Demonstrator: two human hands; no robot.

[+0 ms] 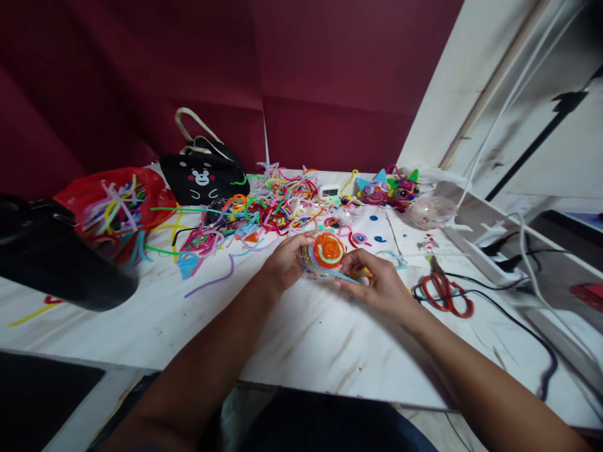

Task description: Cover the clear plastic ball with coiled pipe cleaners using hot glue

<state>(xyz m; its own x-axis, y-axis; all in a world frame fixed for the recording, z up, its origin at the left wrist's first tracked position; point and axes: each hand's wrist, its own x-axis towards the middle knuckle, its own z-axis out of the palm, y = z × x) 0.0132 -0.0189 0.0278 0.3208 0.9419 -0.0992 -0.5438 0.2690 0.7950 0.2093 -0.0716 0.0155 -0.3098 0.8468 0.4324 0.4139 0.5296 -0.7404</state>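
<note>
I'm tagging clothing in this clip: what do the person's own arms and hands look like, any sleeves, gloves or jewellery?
The left arm and right arm are bare to the frame's edge, no sleeves. The left hand and right hand wear no gloves; no watch, bracelet or ring is visible.

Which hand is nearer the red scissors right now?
Right. The right hand sits just left of the red scissors, fingers on the pipe-cleaner ball; the left hand holds the ball's other side, farther from them.
</note>
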